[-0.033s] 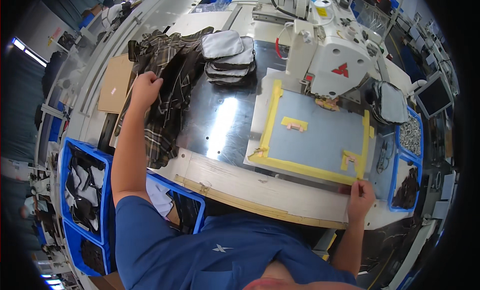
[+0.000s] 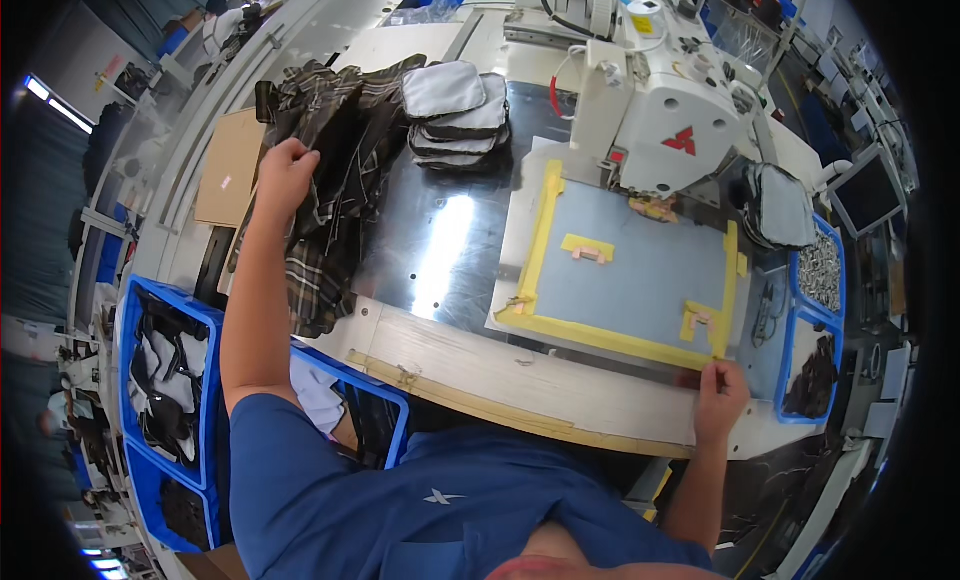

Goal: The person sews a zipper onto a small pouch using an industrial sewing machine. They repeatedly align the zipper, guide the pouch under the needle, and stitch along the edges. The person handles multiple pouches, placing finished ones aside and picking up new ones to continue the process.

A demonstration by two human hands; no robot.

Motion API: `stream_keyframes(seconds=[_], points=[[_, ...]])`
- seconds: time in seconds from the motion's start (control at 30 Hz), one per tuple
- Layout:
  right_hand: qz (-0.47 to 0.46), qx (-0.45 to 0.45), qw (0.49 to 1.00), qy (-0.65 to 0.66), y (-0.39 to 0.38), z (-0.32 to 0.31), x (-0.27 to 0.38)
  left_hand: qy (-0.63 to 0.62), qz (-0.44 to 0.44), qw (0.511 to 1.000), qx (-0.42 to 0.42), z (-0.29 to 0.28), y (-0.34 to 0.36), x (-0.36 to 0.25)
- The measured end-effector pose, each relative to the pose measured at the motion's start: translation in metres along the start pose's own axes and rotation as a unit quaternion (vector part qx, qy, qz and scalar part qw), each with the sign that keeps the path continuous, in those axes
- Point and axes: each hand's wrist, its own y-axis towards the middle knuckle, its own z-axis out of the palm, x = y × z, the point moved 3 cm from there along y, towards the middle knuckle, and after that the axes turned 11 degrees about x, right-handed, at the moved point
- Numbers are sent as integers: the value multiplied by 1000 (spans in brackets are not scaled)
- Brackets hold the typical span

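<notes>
Head view: left hand (image 2: 287, 175) has fingers together, clamped on plaid fabric (image 2: 345, 195), which lies left on the desk (image 2: 465, 365), likely for easy reach. Right hand (image 2: 722, 395) is at the near-right corner of the yellow-taped panel (image 2: 640, 290), below the sewing head (image 2: 670, 130); maybe steadying it, can't tell if gripped. Pale pads (image 2: 445, 88) stacked beside fabric, presumably to stay handy.
</notes>
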Motion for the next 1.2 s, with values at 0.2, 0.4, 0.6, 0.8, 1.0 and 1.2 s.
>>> stream_keyframes(seconds=[0.2, 0.4, 0.6, 0.8, 1.0, 1.2], points=[[-99, 101, 988, -58, 18, 16, 80, -442, 183, 877, 51, -12, -83, -158], [-80, 309, 872, 372, 47, 78, 139, -583, 371, 663, 288, 70, -150, -261], [-9, 282, 833, 475, 57, 81, 148, -735, 76, 445, 507, 161, -166, -277], [-25, 359, 902, 238, 57, 87, 139, -632, 29, 560, 536, 180, -117, -312], [-51, 253, 909, 328, 125, 72, 151, -588, 106, 650, 469, 179, -108, -325], [-77, 242, 911, 325, 133, 77, 158, -582, 118, 646, 480, 192, -115, -315]])
